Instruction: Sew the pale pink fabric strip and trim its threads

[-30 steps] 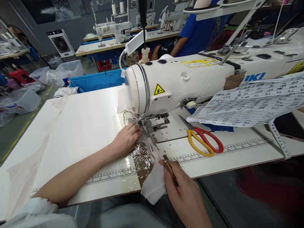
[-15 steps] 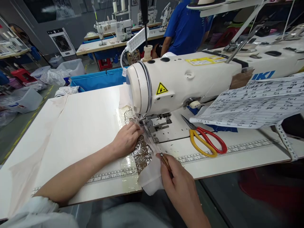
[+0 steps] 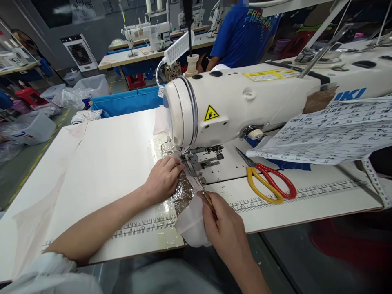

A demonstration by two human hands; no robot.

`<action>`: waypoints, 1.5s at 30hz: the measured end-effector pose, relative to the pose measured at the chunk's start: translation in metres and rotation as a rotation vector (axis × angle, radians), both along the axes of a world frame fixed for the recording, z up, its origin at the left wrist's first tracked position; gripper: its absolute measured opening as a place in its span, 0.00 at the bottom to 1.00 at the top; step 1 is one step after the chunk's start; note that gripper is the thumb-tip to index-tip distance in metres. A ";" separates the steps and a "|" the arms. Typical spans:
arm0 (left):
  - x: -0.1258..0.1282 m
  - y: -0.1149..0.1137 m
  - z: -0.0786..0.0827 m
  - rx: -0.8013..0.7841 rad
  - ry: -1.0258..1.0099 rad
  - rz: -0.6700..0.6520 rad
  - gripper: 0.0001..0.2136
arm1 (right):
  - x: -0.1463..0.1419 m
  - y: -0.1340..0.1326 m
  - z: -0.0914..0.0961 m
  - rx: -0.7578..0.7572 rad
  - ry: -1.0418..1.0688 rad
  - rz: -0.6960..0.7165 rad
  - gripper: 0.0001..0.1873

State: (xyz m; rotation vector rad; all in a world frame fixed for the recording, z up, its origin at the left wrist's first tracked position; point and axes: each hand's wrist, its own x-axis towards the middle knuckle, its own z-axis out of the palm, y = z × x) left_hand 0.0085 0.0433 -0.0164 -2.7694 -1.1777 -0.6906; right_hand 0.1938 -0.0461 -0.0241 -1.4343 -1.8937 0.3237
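**Left hand point(image 3: 163, 177) pressing, right hand point(image 3: 225, 230) pinching**

Beneath the white industrial sewing machine point(image 3: 245, 102) lies a thin, crumpled white fabric piece point(image 3: 191, 222), draping off the pale table point(image 3: 116, 163) edge under the flattened left hand. The right grips a slim wooden-handled awl point(image 3: 204, 196).

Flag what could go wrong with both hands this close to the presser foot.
The left hand presses the fabric with fingertips right beside the presser foot; they could be pricked. The right hand holds a thin pointed tool aimed at that foot; it might slip or be struck.
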 end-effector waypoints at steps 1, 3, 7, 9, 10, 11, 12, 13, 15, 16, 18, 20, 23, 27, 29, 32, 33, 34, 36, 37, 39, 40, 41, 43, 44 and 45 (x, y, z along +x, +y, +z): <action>0.000 -0.001 0.000 -0.002 -0.019 -0.024 0.13 | 0.000 0.000 0.000 0.010 -0.002 0.000 0.11; 0.000 -0.002 0.001 -0.016 -0.018 -0.074 0.11 | -0.001 0.001 0.001 0.019 -0.003 0.002 0.11; 0.001 -0.003 0.001 -0.039 0.085 -0.057 0.12 | -0.001 0.003 0.000 0.009 0.008 0.009 0.11; 0.001 -0.003 0.001 -0.039 0.131 -0.017 0.12 | -0.002 0.005 -0.001 0.016 -0.001 0.013 0.11; 0.002 -0.003 0.001 -0.039 0.150 0.000 0.13 | -0.002 0.006 -0.001 0.023 -0.009 0.011 0.11; 0.002 -0.002 0.002 -0.041 0.168 0.013 0.13 | -0.002 0.007 -0.002 0.032 -0.018 0.009 0.11; 0.002 -0.002 0.002 -0.043 0.184 0.025 0.13 | -0.002 0.008 -0.003 0.040 -0.028 0.006 0.11; 0.003 -0.002 0.002 -0.046 0.200 0.037 0.14 | -0.002 0.008 -0.003 0.045 -0.037 0.005 0.11; 0.003 -0.001 0.003 -0.054 0.227 0.054 0.14 | -0.001 0.009 -0.003 0.053 -0.049 0.002 0.11; 0.004 -0.001 0.003 -0.058 0.236 0.062 0.15 | -0.001 0.009 -0.004 0.054 -0.054 0.002 0.11; 0.004 0.000 0.004 -0.061 0.247 0.074 0.16 | 0.000 0.008 -0.004 0.051 -0.056 -0.001 0.11; 0.004 0.000 0.004 -0.060 0.250 0.083 0.16 | 0.000 0.006 -0.005 0.039 -0.046 -0.002 0.11; 0.004 0.002 0.003 -0.064 0.242 0.079 0.18 | 0.000 0.003 -0.006 0.037 0.017 0.005 0.11; 0.005 0.003 0.004 -0.110 0.217 0.064 0.16 | -0.003 -0.001 0.001 0.013 0.125 0.029 0.11; 0.008 0.004 0.007 -0.135 0.218 0.076 0.14 | -0.008 -0.002 0.008 0.048 0.155 0.035 0.11; 0.016 0.005 0.014 -0.140 0.264 0.104 0.12 | -0.020 -0.006 0.019 0.098 0.150 0.104 0.11; 0.019 0.006 0.016 -0.140 0.283 0.115 0.11 | -0.024 -0.008 0.022 0.094 0.139 0.142 0.11; 0.022 0.007 0.018 -0.141 0.297 0.129 0.10 | -0.027 -0.011 0.023 0.084 0.129 0.183 0.11; 0.024 0.010 0.019 -0.153 0.297 0.157 0.10 | -0.030 -0.017 0.023 0.073 0.125 0.242 0.11; 0.024 0.011 0.019 -0.165 0.275 0.178 0.10 | -0.028 -0.020 0.022 0.076 0.132 0.246 0.11; 0.020 0.015 0.016 -0.205 0.171 0.226 0.08 | -0.021 -0.026 0.019 0.071 0.135 0.213 0.09; 0.017 0.017 0.013 -0.233 0.095 0.245 0.07 | -0.016 -0.028 0.018 0.063 0.128 0.179 0.09; 0.013 0.019 0.010 -0.261 0.009 0.258 0.07 | -0.010 -0.029 0.017 0.049 0.119 0.142 0.09; 0.005 0.023 0.004 -0.310 -0.149 0.245 0.06 | 0.001 -0.029 0.017 -0.008 0.114 0.074 0.09; 0.002 0.025 0.001 -0.326 -0.212 0.222 0.05 | 0.005 -0.026 0.018 -0.048 0.126 0.046 0.09; 0.000 0.027 -0.002 -0.338 -0.261 0.197 0.05 | 0.009 -0.023 0.018 -0.088 0.144 0.025 0.09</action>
